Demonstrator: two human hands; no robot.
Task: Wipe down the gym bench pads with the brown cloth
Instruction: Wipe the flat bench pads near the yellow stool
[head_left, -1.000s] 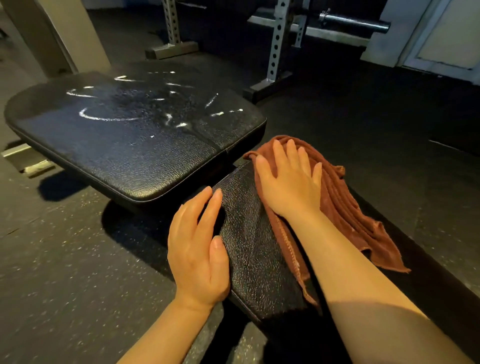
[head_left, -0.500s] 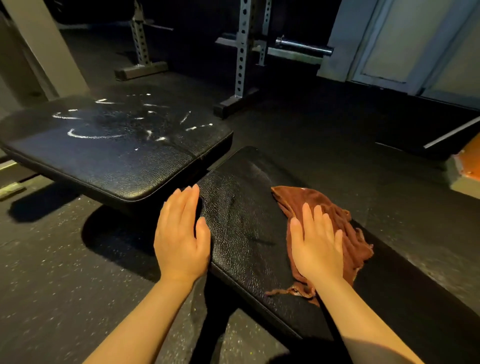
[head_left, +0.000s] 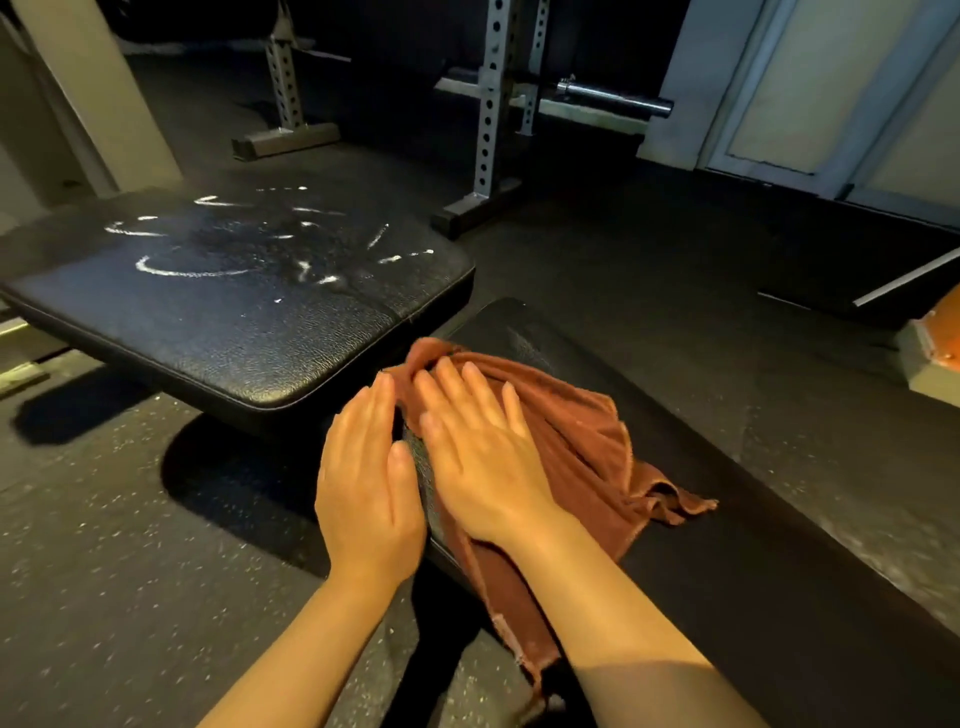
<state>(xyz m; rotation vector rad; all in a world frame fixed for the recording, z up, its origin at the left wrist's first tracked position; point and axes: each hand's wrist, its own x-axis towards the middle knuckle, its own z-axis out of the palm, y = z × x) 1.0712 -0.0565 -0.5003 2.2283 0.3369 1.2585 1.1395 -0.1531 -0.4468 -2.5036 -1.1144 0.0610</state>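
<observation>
Your right hand (head_left: 483, 457) presses flat, fingers straight, on the cloth (head_left: 576, 447) spread over the near pad (head_left: 727, 519); your left hand (head_left: 366, 488) rests flat on that pad's left edge, just beside it.

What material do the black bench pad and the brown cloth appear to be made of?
Bench pad: probably vinyl or faux leather over padding; its black surface has a pebbled grain with a slight sheen and a stitched seam. Brown cloth: seemingly soft woven or terry fabric; it is matte, bunches into folds and has frayed edges.
</observation>
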